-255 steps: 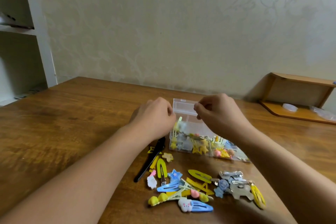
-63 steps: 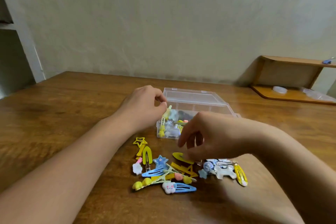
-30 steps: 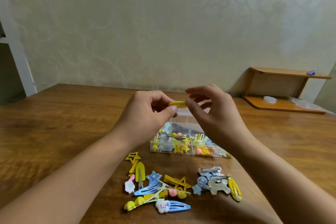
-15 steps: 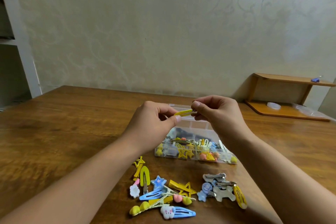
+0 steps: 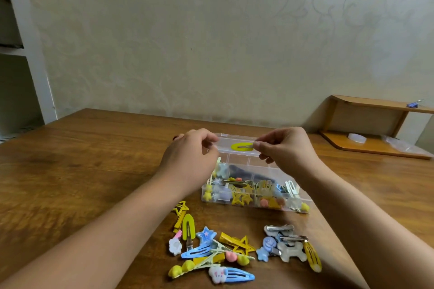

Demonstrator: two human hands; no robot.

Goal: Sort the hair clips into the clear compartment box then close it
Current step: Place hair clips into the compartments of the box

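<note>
Right hand [image 5: 285, 150] pinches yellow clip [image 5: 242, 146] — seemingly above the box [image 5: 254, 205].

Table [image 5: 70, 171] is wood, kinda glossy with visible grain. Box [image 5: 256, 205] is clear shiny plastic. The yellow clip [image 5: 242, 146] pinched in the right hand [image 5: 285, 150] looks glossy-coated with a bare metal tongue. Wall [image 5: 211, 42] is matt, embossed paper.

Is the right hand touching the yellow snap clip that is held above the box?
Touching. The head view shows the right hand pinching the metal end of the yellow snap clip between thumb and fingertip, above the clear box.
</note>
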